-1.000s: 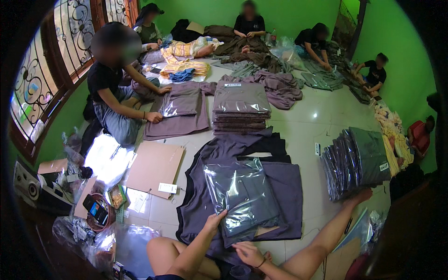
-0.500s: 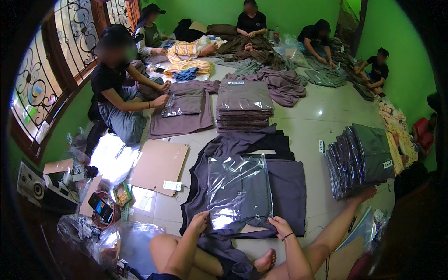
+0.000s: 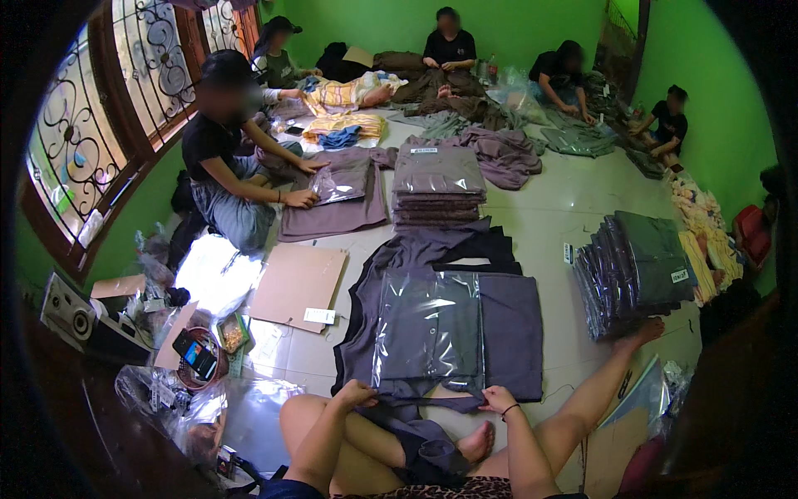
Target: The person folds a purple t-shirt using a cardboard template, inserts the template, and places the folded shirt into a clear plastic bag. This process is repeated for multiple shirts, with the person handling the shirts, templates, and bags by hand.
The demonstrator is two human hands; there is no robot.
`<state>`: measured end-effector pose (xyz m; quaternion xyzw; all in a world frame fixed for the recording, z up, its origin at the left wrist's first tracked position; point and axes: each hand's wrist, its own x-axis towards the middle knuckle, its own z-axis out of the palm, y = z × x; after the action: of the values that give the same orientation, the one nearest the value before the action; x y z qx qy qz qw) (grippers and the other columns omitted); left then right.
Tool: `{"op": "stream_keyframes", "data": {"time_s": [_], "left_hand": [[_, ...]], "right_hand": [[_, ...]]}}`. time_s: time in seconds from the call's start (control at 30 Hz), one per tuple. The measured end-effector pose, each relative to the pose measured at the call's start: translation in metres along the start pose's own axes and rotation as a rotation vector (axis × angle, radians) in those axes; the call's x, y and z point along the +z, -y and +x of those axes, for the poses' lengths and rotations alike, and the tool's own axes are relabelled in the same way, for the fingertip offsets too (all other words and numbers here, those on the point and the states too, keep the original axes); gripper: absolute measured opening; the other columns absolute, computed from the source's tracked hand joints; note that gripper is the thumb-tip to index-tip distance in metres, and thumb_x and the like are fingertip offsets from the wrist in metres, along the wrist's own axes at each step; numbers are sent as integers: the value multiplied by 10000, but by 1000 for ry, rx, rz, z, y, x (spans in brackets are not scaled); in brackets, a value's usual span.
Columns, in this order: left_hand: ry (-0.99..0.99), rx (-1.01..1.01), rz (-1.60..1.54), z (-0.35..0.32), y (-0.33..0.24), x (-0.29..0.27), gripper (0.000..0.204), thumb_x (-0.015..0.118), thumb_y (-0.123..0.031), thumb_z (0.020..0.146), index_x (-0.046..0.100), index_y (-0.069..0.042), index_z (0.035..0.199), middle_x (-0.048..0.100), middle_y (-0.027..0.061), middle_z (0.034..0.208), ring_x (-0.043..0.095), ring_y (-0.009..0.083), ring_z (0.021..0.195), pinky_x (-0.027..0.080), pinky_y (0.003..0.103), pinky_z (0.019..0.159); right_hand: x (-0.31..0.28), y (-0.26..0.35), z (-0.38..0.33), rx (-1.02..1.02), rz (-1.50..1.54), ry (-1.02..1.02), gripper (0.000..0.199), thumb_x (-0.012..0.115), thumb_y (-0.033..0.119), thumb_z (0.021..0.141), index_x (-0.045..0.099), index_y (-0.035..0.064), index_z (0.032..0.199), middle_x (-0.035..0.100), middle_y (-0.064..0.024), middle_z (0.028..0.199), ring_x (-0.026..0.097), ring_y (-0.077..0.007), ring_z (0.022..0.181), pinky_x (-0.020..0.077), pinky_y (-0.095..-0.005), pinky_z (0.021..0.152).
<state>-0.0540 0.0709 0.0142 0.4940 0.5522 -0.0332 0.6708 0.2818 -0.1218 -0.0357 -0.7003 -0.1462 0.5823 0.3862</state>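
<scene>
In front of me a clear plastic bag (image 3: pixel 428 291) lies over a folded dark grey buttoned shirt (image 3: pixel 432 353). My left hand (image 3: pixel 357 394) is closed at the bag's near left corner, and my right hand (image 3: pixel 499 400) pinches at its near right corner. Between them runs a strip of dark cloth, with a beige wedge showing just above it. The fingertips are small, so whether they also catch the cloth is hard to see. Underneath, more grey garments (image 3: pixel 519 337) are spread on the tiles.
Brown cardboard sheets (image 3: pixel 295 283) lie left, near a basket with a phone (image 3: pixel 196 356). Bagged garments are stacked ahead (image 3: pixel 439 179) and at right (image 3: pixel 640 266). A co-worker (image 3: pixel 224 158) sits at left with hands on a bagged garment; several others sit farther back.
My hands have drawn slightly down, and the cloth strip between them looks straighter. The co-worker at left has lowered both hands onto the bagged garment. The whole view has shifted a little.
</scene>
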Motion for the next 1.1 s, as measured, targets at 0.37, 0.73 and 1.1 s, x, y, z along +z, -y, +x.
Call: {"op": "stream_keyframes", "data": {"time_s": [0.37,0.73,1.1], "left_hand": [[-215,697,-723,-121,-116,-3,221,631,-128,795,458,-74,923,531,13,581,503,75,483,373,177,421],[-137,945,-997,-188,-221,-13,162,570,-115,833,471,-51,944,572,53,682,536,92,563,413,172,487],[-89,1151,-818,-154,-221,-18,147,577,-107,830,459,-55,901,579,74,646,528,112,519,412,206,487]], "right_hand": [[39,149,-152,-640,695,31,301,502,32,842,378,61,1114,532,-54,740,565,-123,672,510,-279,624],[31,255,-232,-871,970,43,252,514,8,836,445,27,1077,561,-57,806,568,-89,725,521,-195,644],[-10,258,-204,-940,700,-42,138,543,45,822,488,78,945,575,-46,816,578,-87,667,500,-192,610]]}}
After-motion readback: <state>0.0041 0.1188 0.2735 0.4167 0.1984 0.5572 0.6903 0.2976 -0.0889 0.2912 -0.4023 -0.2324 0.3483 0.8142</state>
